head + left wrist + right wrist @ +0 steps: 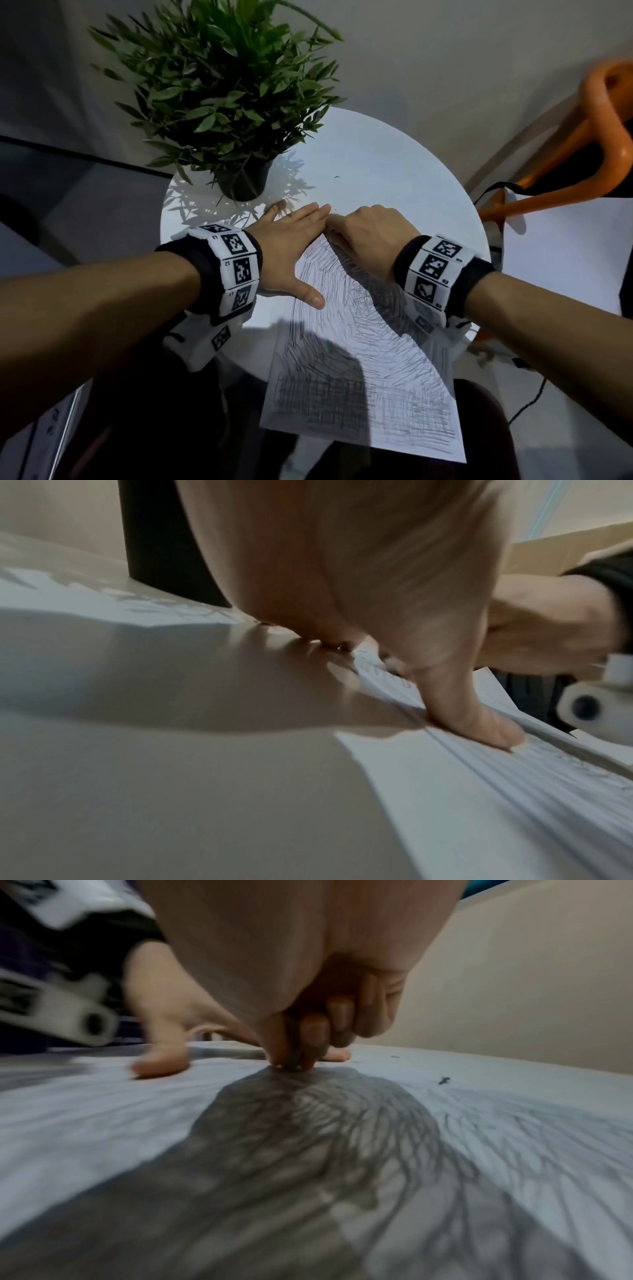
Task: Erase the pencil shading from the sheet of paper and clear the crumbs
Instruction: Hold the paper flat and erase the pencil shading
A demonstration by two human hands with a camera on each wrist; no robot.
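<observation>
Both hands — eraser hidden, blurred.

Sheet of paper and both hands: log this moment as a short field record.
sheet of paper: on the round white table, near end overhanging the edge, covered in pencil shading
left hand: flat, fingers straight, thumb pressing the sheet
right hand: fingers curled, pinching a small dark thing, likely an eraser, against the far end
crumbs: a few dark specks
potted plant: far left of table

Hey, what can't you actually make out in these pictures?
- Eraser: hidden inside the curled right hand; right wrist view shows only something dark, blurred.
- Pencil-shaded white paper sheet: far corner covered by both hands.
- Flat left hand: fingers hidden by its palm, left wrist view.
</observation>
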